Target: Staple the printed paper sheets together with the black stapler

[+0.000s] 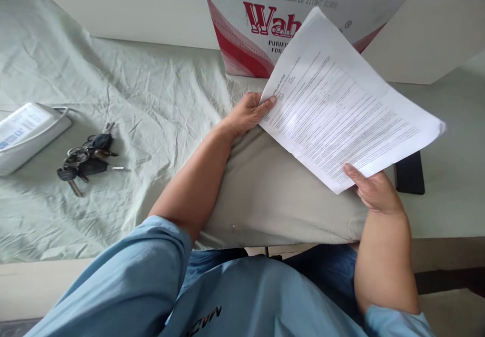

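Observation:
A printed white paper sheet [341,99], maybe a thin stack, is held tilted above a beige pillow [273,195]. My left hand [248,112] pinches the sheet's left corner with thumb and fingers. My right hand [373,188] grips the lower edge, thumb on top. Both forearms rest over the pillow.
A red-and-white cardboard box [261,29] stands behind the paper. A bunch of keys [85,157] and a white device [26,135] lie at the left on the pale green sheet [151,104]. A black phone [409,173] lies at the right, partly under the paper.

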The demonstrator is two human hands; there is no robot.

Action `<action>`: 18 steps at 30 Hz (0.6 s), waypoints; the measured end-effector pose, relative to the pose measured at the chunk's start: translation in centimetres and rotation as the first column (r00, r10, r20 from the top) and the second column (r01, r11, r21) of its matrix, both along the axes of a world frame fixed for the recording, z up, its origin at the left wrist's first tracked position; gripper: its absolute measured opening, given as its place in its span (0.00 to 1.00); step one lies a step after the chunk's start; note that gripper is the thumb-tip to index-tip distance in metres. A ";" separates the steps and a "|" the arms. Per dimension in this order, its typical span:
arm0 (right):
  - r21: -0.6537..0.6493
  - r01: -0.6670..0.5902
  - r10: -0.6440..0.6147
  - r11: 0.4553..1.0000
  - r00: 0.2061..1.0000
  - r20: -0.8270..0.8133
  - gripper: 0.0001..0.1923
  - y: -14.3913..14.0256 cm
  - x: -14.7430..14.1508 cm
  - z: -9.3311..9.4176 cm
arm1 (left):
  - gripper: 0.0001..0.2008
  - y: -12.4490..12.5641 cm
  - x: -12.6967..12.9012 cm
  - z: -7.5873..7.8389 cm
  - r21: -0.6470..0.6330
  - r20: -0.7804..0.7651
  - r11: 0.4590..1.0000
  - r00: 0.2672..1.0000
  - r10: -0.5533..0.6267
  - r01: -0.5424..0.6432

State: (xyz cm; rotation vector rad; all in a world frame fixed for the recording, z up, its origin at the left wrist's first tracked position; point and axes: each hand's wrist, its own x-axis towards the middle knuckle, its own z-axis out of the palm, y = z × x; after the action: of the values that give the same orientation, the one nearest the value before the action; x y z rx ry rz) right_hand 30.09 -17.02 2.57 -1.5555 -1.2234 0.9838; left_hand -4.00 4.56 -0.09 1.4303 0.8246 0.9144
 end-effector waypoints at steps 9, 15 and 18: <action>-0.045 0.260 -0.261 0.964 0.910 -0.324 0.29 -0.4 3.1 2.6 | 0.27 -0.3 0.1 -0.3 -0.140 0.094 0.989 0.995 -0.027 0.041; -0.244 0.202 -0.278 0.949 0.899 -0.338 0.39 -1.2 0.0 1.3 | 0.30 -1.2 0.2 0.7 -0.218 0.091 0.968 0.990 -0.104 0.121; -0.282 0.264 -0.344 0.922 0.894 -0.288 0.44 -1.5 -0.7 1.0 | 0.28 -1.1 0.3 1.2 -0.241 0.060 0.945 0.975 -0.215 0.223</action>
State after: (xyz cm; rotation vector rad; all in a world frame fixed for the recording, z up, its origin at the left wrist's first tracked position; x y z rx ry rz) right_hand 29.39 -18.56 3.60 -1.6205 -0.6168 1.1535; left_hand -3.70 3.42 1.09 1.2566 0.7105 0.6404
